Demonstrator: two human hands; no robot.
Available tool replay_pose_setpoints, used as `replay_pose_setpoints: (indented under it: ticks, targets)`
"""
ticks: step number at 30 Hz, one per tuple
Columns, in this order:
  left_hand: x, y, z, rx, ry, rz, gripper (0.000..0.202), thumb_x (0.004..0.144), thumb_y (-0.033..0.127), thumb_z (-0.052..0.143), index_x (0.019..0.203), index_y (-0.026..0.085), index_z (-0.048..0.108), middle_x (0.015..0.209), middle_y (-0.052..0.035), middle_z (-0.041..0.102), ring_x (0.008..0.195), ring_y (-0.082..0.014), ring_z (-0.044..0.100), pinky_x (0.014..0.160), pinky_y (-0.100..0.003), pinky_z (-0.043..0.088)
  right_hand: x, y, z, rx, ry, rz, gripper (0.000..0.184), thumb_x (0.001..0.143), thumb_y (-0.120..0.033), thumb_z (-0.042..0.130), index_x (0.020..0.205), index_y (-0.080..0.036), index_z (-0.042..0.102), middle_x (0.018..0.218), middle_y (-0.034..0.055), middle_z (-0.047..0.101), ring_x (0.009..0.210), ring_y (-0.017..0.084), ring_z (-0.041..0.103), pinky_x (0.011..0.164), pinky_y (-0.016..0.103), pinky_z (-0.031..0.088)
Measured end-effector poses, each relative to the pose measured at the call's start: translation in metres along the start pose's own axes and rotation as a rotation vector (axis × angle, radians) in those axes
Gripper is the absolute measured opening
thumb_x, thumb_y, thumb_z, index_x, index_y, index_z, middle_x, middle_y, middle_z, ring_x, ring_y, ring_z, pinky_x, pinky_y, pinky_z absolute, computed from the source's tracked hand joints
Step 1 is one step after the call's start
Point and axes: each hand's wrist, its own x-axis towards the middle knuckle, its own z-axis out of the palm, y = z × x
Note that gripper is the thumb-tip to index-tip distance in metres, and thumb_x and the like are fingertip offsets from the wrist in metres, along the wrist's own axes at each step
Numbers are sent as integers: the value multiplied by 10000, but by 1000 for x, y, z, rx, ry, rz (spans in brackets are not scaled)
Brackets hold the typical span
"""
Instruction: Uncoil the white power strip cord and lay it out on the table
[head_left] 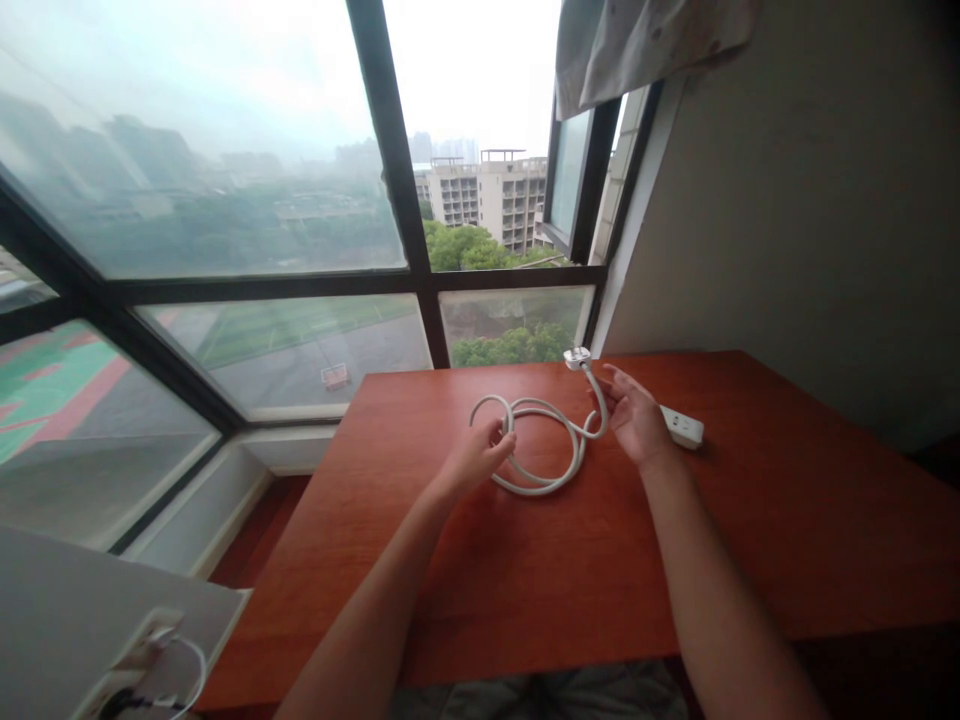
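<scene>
A thick white power cable (pixel 551 450) lies in loose loops on the reddish-brown wooden table (pixel 525 570). Its white plug (pixel 577 358) rests at the far end of the loops. A white power strip (pixel 682 427) lies just right of my right hand, partly hidden by it. My left hand (pixel 480 455) is closed in a pinch on the left side of the cable loop. My right hand (pixel 634 412) has its fingers curled round the cable just below the plug.
A large dark-framed window (pixel 405 280) runs behind and left of the table. A grey wall (pixel 810 220) stands to the right, with a curtain (pixel 645 40) hanging above. At the bottom left sits a white surface holding a small device with a thin cord (pixel 150 670).
</scene>
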Motion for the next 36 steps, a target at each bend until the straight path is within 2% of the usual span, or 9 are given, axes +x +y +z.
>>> replay_pose_setpoints:
  ticks: [5, 8, 10, 16, 18, 20, 24, 29, 36]
  targets:
    - [0, 0, 4, -85, -20, 5, 284, 843, 419, 487, 838, 165, 615, 706, -7, 641, 653, -149, 559, 600, -247, 380, -22, 2, 26, -191, -389, 36, 601, 671, -219, 759, 1230, -260, 543, 1251, 76, 628, 1040, 198, 652, 921, 373, 523]
    - [0, 0, 4, -64, -10, 5, 280, 843, 408, 486, 839, 162, 621, 694, 1, 625, 636, -141, 542, 587, -244, 369, -28, 12, 34, -347, -592, 19, 557, 656, -216, 767, 1188, -237, 604, 1324, 92, 572, 1126, 221, 607, 989, 394, 477]
    - [0, 0, 4, -54, -19, 4, 276, 849, 392, 472, 844, 161, 623, 684, 5, 614, 625, -137, 534, 579, -242, 362, -24, 20, 31, -472, -586, -43, 475, 692, -254, 732, 1156, -221, 638, 1303, 90, 584, 1126, 226, 603, 991, 400, 472]
    - [-2, 4, 2, -68, -63, 36, 265, 846, 335, 447, 903, 159, 636, 711, -4, 630, 626, -133, 521, 572, -235, 358, 7, 28, 2, -1160, -144, -517, 238, 834, -358, 579, 918, -198, 734, 1016, 105, 676, 970, 240, 610, 914, 415, 472]
    - [-2, 7, 2, -88, -92, 55, 247, 841, 310, 446, 906, 157, 628, 720, -7, 634, 624, -129, 517, 571, -229, 361, 15, 24, 1, -1400, -43, -587, 269, 864, -380, 548, 880, -196, 744, 913, 113, 668, 902, 243, 601, 871, 400, 462]
    - [-3, 9, 3, -129, -116, 79, 239, 843, 295, 444, 928, 154, 617, 733, -9, 636, 624, -125, 520, 571, -221, 367, 22, 19, 9, -1588, -19, -567, 285, 875, -401, 541, 856, -209, 750, 845, 108, 657, 830, 229, 596, 799, 359, 459]
    - [-6, 11, 6, -141, -144, 138, 241, 859, 296, 440, 949, 154, 612, 702, -1, 605, 598, -116, 505, 534, -208, 339, 36, 15, 41, -1793, -145, -491, 302, 892, -422, 530, 810, -232, 749, 814, 94, 672, 717, 191, 599, 673, 298, 432]
    - [-8, 12, 14, 126, -88, 166, 212, 887, 328, 439, 919, 194, 599, 692, -14, 608, 592, -142, 531, 552, -234, 345, 52, 18, 82, -1937, -402, -497, 253, 875, -397, 571, 846, -228, 757, 864, 113, 709, 771, 205, 637, 677, 280, 440]
    - [-6, 9, 24, 330, -97, 123, 285, 941, 333, 346, 1111, 172, 508, 986, -119, 681, 851, -237, 651, 742, -326, 459, 50, 39, 123, -2002, -703, -252, 265, 869, -285, 531, 964, -179, 754, 1015, 165, 710, 962, 275, 651, 816, 321, 456]
